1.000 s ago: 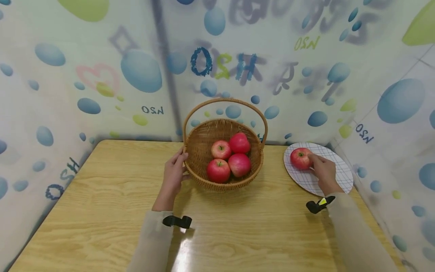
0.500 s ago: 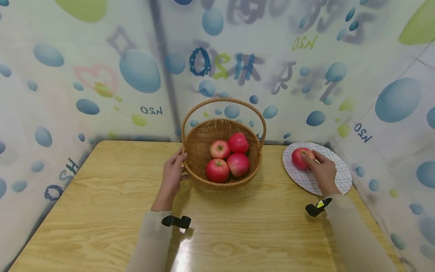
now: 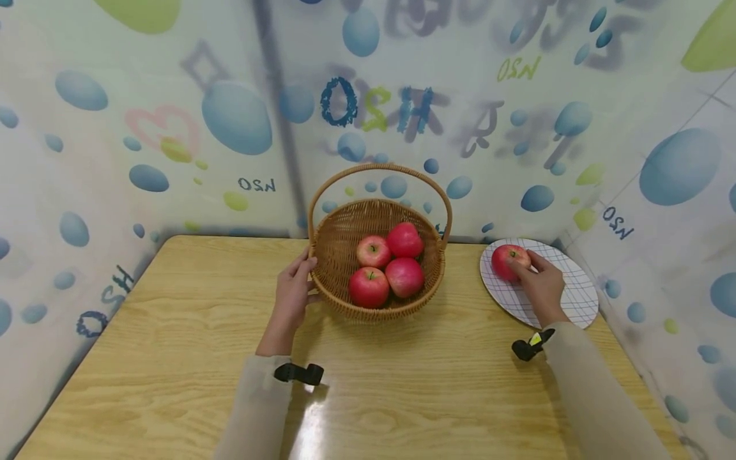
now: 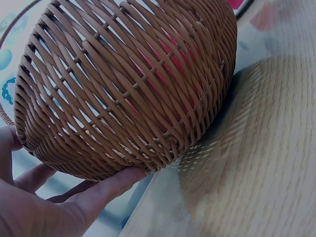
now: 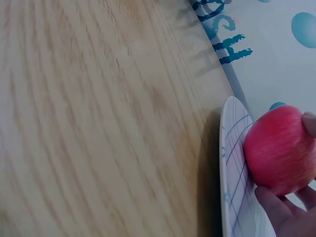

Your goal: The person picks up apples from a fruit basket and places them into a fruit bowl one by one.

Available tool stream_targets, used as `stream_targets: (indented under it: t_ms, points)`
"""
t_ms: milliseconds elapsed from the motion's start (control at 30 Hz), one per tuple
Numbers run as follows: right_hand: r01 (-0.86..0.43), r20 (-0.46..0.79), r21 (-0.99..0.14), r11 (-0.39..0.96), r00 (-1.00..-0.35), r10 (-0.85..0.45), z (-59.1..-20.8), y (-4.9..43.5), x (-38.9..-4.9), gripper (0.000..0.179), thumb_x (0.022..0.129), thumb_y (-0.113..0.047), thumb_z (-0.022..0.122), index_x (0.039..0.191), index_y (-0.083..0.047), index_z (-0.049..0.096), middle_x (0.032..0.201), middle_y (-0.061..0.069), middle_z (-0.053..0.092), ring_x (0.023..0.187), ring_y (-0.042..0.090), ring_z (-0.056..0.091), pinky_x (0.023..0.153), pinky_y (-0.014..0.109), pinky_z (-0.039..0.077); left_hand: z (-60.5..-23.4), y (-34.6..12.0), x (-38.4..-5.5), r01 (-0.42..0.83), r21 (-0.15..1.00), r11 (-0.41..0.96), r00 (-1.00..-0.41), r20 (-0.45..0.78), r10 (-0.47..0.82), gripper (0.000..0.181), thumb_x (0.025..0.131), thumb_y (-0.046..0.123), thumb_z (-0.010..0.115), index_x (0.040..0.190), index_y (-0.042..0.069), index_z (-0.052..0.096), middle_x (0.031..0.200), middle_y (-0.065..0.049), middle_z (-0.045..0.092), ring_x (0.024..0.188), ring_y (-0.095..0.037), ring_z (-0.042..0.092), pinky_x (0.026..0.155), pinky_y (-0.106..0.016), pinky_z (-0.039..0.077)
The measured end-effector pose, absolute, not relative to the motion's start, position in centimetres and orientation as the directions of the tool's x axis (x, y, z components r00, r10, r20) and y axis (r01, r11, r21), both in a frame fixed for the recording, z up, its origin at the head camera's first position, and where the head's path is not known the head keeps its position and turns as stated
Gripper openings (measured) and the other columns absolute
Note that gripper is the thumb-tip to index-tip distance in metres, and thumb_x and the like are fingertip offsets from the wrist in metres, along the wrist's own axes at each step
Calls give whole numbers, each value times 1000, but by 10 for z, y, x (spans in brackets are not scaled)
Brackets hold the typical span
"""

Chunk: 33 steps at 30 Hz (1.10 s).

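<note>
In the head view, a wicker basket [image 3: 330,255] with an arched handle stands at the back middle of the table, several red apples [image 3: 369,287] inside it. My left hand [image 3: 293,291] holds the basket's left side, thumb at the rim. In the left wrist view, the fingers [image 4: 111,187] of that hand lie against the woven wall. On the right, my right hand [image 3: 542,284] grips a single red apple [image 3: 503,262] between thumb and fingers, over a round white plate [image 3: 581,297] with a blue line grid. The right wrist view has this apple [image 5: 276,148] close against the plate's face.
The wooden table [image 3: 391,383] reaches back to a wall [image 3: 230,185] printed with blue and green drops and letters. Another patterned wall [image 3: 678,255] runs along the right, close beside the plate.
My right hand has shifted its hold, the thumb coming round the front of the apple, and moved slightly left. The left hand and the basket have stayed in place.
</note>
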State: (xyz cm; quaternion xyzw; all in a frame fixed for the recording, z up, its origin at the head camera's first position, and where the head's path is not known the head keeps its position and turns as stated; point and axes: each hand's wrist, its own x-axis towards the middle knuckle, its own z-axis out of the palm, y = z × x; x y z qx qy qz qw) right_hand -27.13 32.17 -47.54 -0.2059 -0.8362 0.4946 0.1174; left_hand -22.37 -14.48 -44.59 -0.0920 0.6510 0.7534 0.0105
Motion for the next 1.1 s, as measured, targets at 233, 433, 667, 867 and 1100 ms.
stream_targets:
  t_ms: [233, 433, 667, 867, 1100]
  points:
    - [237, -35, -889, 393, -889, 456, -475, 316, -273, 80, 91, -56, 67, 157, -19, 40, 160, 4, 44, 143, 24, 47, 118, 41, 41, -445, -145, -223, -150, 977, -154, -980, -167, -104, 53, 105, 35, 49, 157, 29, 38, 162, -10, 37, 127, -42, 60, 64, -25, 60]
    - [233, -21, -876, 421, -893, 450, -474, 315, -273, 80, 92, -57, 65, 158, -20, 38, 160, 4, 44, 142, 23, 47, 116, 36, 44, -445, -146, -223, -141, 979, -148, -983, -157, -100, 54, 105, 36, 48, 157, 28, 38, 162, -12, 38, 127, -42, 59, 65, -26, 61]
    - [169, 80, -846, 506, -897, 434, -462, 310, -265, 75, 93, -50, 65, 157, -18, 41, 161, 7, 42, 145, 31, 44, 119, 48, 39, -445, -146, -224, -136, 979, -149, -983, -152, -98, 53, 105, 36, 48, 157, 29, 38, 161, -14, 40, 129, -42, 59, 66, -26, 61]
    - [15, 239, -803, 596, -907, 346, -442, 299, -256, 69, 93, -40, 72, 153, -17, 48, 156, 12, 49, 143, 34, 46, 115, 54, 42, -446, -146, -225, -141, 980, -142, -983, -156, -102, 54, 105, 36, 49, 157, 29, 38, 162, -13, 38, 128, -42, 59, 69, -28, 61]
    - [-128, 314, -780, 613, -927, 206, -410, 270, -243, 68, 91, -38, 76, 151, -19, 51, 154, 7, 52, 139, 28, 52, 110, 53, 46, -448, -145, -225, -134, 981, -143, -983, -150, -106, 53, 105, 35, 49, 157, 30, 39, 160, -14, 40, 127, -42, 60, 67, -28, 61]
